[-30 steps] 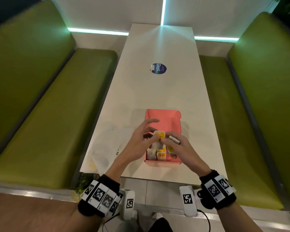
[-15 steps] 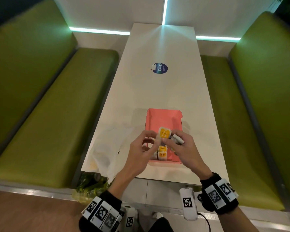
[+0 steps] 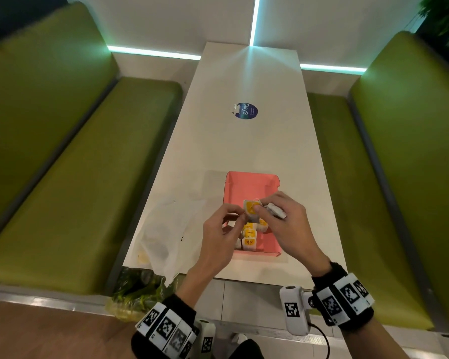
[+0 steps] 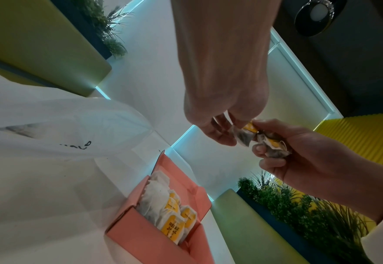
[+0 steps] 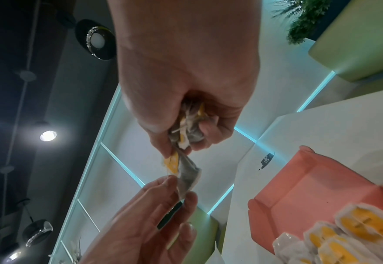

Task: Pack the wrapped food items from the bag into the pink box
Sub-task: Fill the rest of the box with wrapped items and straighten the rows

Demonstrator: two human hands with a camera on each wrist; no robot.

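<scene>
Both hands have risen from the packed row to a position above the pink box [image 3: 252,187]. One second ago the fingers were down among the packets at the near end; now one yellow-labelled packet [image 3: 251,206] is held clear of the row, in the air over the middle of the box.

The left hand [image 3: 219,238] pinches a white edge of this packet between thumb and fingertips; the remaining fingers are curled loosely. The right hand [image 3: 287,224] pinches the opposite side with thumb and forefinger while its lower fingers close round a small bundle of further packets [image 4: 273,144] — the right wrist view shows this bundle bunched in the palm [image 5: 190,128]. The lifted packet is thus gripped from both sides, and it appears to be passing from the right hand's stock to the left.

Several wrapped packets [image 4: 174,218] already stand on edge in the near end of the box, close together. The far half of the box floor is bare. The white bag [image 3: 166,229] lies flat on the table [image 3: 244,141], just beside the box on the left, with a faint yellow shape showing through it — possibly more items.

Judgement: packing is roughly half done. The next placement calls for setting the packet upright against the existing row, without tipping its neighbours.
</scene>
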